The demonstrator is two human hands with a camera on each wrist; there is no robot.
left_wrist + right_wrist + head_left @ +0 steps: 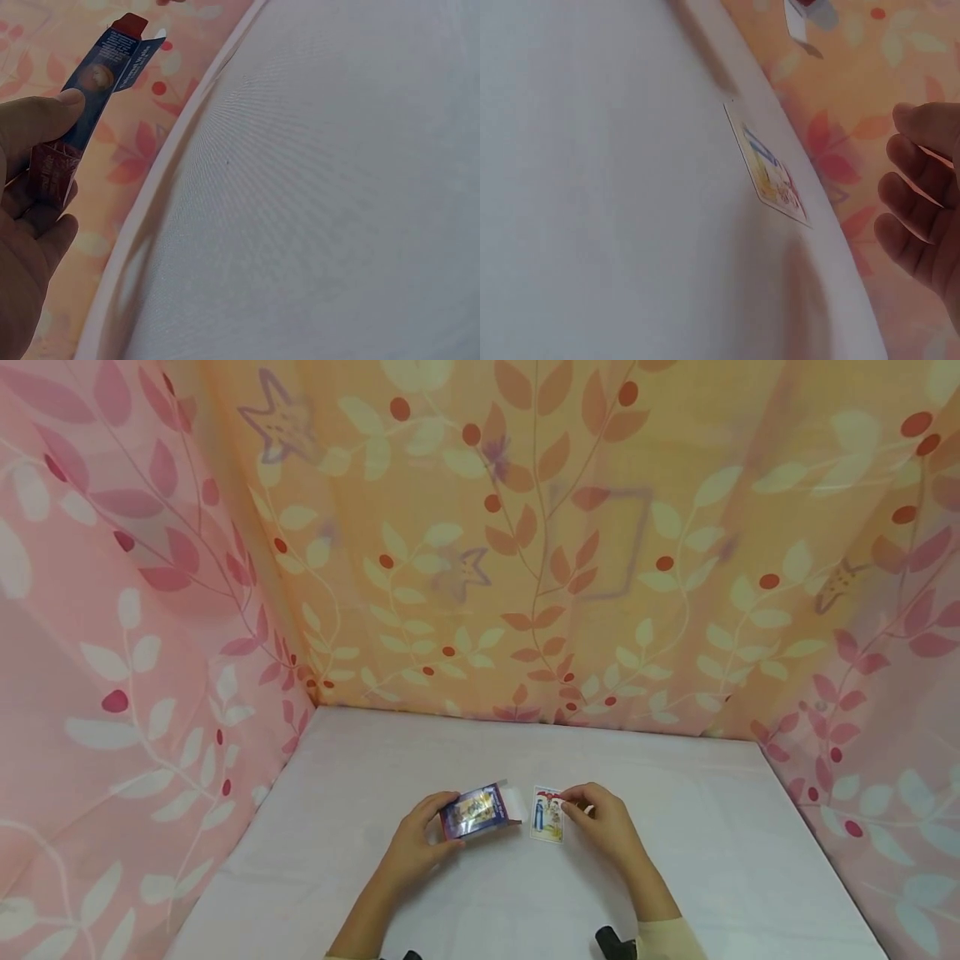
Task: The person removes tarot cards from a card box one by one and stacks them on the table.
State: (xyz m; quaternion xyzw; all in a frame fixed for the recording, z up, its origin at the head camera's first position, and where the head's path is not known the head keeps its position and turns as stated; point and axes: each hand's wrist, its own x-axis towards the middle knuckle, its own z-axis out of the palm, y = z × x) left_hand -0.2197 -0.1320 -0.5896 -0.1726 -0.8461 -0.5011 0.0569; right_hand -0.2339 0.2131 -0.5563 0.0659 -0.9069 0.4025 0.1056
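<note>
My left hand (415, 843) grips a small blue and purple card box (474, 811) with a shiny picture on its front. In the left wrist view the thumb presses the narrow printed side of the box (94, 79), and its end flaps stand out at the top. A picture card (547, 817) with coloured figures and a white border lies flat on the table, right of the box. My right hand (606, 827) is beside and above that card. The right wrist view shows the right hand (926, 202) apart from the card (769, 169), fingers loosely bent, holding nothing.
A white cloth covers the table (315, 777). Flowered curtains (480, 568) stand behind it and on both sides. Dark wrist camera mounts (617, 943) show at the bottom edge.
</note>
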